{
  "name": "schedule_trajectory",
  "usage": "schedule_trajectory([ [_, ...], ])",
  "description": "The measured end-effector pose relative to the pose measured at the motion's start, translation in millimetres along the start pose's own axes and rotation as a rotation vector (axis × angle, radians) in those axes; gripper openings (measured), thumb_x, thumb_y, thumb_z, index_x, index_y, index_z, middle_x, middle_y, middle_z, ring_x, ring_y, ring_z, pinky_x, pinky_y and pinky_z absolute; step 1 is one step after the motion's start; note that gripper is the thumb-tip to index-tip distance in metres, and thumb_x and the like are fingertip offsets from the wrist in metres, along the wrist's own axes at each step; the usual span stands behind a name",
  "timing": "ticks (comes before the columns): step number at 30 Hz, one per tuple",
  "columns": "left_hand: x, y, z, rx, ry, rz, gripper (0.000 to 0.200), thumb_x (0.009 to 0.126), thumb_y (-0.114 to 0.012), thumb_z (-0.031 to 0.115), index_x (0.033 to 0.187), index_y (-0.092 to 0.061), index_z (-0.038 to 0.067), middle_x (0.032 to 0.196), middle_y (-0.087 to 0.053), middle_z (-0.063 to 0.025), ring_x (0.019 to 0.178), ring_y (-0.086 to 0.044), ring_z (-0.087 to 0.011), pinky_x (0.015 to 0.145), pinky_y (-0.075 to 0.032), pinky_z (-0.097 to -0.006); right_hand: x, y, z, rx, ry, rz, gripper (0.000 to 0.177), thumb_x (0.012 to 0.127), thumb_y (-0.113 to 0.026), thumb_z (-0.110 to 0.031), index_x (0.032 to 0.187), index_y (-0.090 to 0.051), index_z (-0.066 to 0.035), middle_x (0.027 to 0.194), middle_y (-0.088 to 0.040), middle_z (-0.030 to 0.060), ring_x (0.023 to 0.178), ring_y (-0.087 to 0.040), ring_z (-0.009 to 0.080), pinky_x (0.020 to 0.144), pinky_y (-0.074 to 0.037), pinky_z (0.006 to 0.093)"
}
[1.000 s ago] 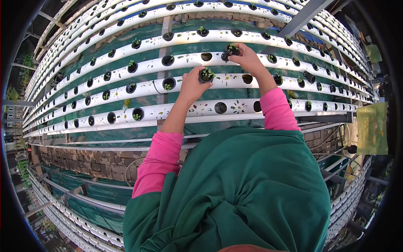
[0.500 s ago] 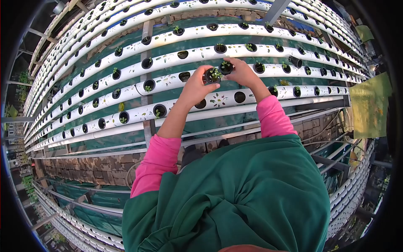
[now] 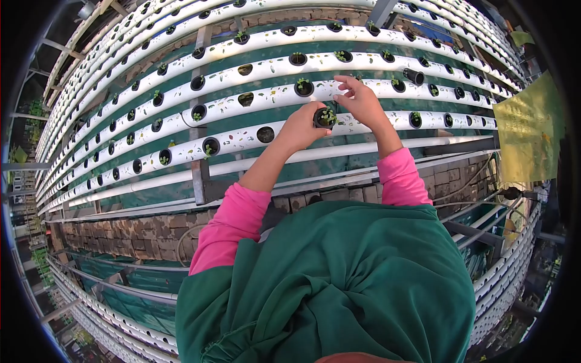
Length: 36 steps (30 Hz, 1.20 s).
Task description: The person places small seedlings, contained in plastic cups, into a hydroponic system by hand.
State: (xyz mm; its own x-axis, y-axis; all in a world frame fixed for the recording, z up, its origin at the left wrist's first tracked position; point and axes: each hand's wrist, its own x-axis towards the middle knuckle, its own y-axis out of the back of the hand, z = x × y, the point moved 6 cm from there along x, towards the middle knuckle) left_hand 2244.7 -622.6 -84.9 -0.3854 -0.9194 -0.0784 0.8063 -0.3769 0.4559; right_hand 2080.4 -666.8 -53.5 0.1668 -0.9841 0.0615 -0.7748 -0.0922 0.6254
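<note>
My left hand (image 3: 304,128) grips a small black net pot (image 3: 324,119) of green seedlings by its side, fingers and thumb wrapped around it. The pot is held over the nearer white pipes. My right hand (image 3: 362,104) is empty, its fingers apart, just above and to the right of that pot. Another potted seedling (image 3: 304,88) sits in a hole of the white pipe (image 3: 275,94) to the left of my right fingers. Part of the pipe behind my right hand is hidden.
Rows of white pipes hold several seedling pots. Bare holes (image 3: 245,99) show to the left, one in the nearest row (image 3: 265,134). A black pot (image 3: 414,76) lies tilted on a pipe at right. A yellow sheet (image 3: 528,133) hangs at the far right.
My right hand has let go of the pot in the pipe and moved right, its fingers now apart. My left hand has carried its pot to the right and nearer me. The view has shifted.
</note>
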Motion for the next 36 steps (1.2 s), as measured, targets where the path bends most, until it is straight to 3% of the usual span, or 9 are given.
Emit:
schedule_trajectory([
  [5, -4, -14, -3, 0.175, -0.074, 0.078, 0.062, 0.067, -0.081, 0.016, 0.121, -0.053, 0.007, 0.110, -0.062, -0.0138, 0.103, -0.060, -0.0313, 0.089, -0.047, -0.0389, -16, -10, 8, 0.042, -0.052, -0.081, 0.048, 0.082, -0.070, -0.013, 0.128, -0.057, -0.010, 0.101, -0.062, 0.0096, 0.078, -0.058, 0.0145, 0.069, -0.051, 0.0300],
  [10, -10, -22, -8, 0.381, -0.133, 0.168, 0.067, 0.064, -0.082, 0.013, 0.124, -0.052, 0.006, 0.123, -0.054, -0.0146, 0.116, -0.050, -0.0350, 0.098, -0.042, -0.0419, -20, -18, 7, 0.039, 0.019, -0.094, 0.048, 0.079, -0.072, -0.018, 0.125, -0.060, -0.011, 0.098, -0.064, 0.0115, 0.077, -0.059, 0.0186, 0.072, -0.051, 0.0335],
  [14, -27, -10, -3, 0.282, -0.134, 0.212, 0.075, 0.067, -0.080, 0.012, 0.133, -0.046, 0.006, 0.129, -0.049, -0.0156, 0.122, -0.046, -0.0353, 0.101, -0.041, -0.0416, -16, -29, -2, 0.072, 0.041, -0.135, 0.048, 0.080, -0.072, -0.019, 0.124, -0.059, -0.009, 0.097, -0.064, 0.0093, 0.076, -0.058, 0.0170, 0.072, -0.051, 0.0317],
  [20, -64, 53, -20, 0.247, -0.109, 0.421, 0.059, 0.075, -0.074, 0.016, 0.127, -0.051, 0.004, 0.125, -0.051, -0.0181, 0.117, -0.048, -0.0371, 0.099, -0.041, -0.0426, -10, -68, -58, 0.092, 0.137, -0.197, 0.045, 0.080, -0.071, -0.020, 0.123, -0.060, -0.008, 0.098, -0.064, 0.0102, 0.080, -0.058, 0.0189, 0.075, -0.050, 0.0324],
  [26, -109, 138, -61, 0.232, -0.017, 0.713, 0.049, 0.078, -0.072, 0.017, 0.122, -0.055, 0.003, 0.119, -0.056, -0.0196, 0.113, -0.052, -0.0367, 0.095, -0.044, -0.0404, -4, -147, -103, 0.137, 0.181, -0.379, 0.044, 0.080, -0.071, -0.020, 0.121, -0.061, -0.008, 0.099, -0.064, 0.0120, 0.083, -0.060, 0.0224, 0.076, -0.050, 0.0347],
  [27, -116, 151, -70, 0.193, -0.012, 0.746, 0.048, 0.079, -0.071, 0.018, 0.121, -0.056, 0.003, 0.117, -0.057, -0.0193, 0.110, -0.054, -0.0355, 0.094, -0.044, -0.0395, -4, -161, -109, 0.111, 0.221, -0.377, 0.042, 0.082, -0.070, -0.018, 0.121, -0.061, -0.006, 0.097, -0.064, 0.0105, 0.078, -0.058, 0.0171, 0.071, -0.050, 0.0318],
  [30, -131, 181, -99, 0.110, 0.109, 0.782, 0.048, 0.079, -0.072, 0.019, 0.122, -0.057, 0.004, 0.118, -0.057, -0.0182, 0.110, -0.055, -0.0345, 0.094, -0.044, -0.0386, 0, -198, -124, 0.058, 0.240, -0.437, 0.041, 0.081, -0.070, -0.018, 0.120, -0.062, -0.006, 0.098, -0.064, 0.0106, 0.079, -0.059, 0.0171, 0.071, -0.051, 0.0328],
  [36, -140, 229, -128, 0.058, 0.123, 0.793, 0.046, 0.081, -0.070, 0.019, 0.122, -0.058, 0.003, 0.116, -0.059, -0.0164, 0.106, -0.058, -0.0287, 0.092, -0.046, -0.0363, 31, -238, -148, 0.102, 0.130, -0.448, 0.036, 0.083, -0.068, -0.017, 0.117, -0.063, -0.006, 0.098, -0.065, 0.0106, 0.077, -0.061, 0.0176, 0.070, -0.051, 0.0321],
])
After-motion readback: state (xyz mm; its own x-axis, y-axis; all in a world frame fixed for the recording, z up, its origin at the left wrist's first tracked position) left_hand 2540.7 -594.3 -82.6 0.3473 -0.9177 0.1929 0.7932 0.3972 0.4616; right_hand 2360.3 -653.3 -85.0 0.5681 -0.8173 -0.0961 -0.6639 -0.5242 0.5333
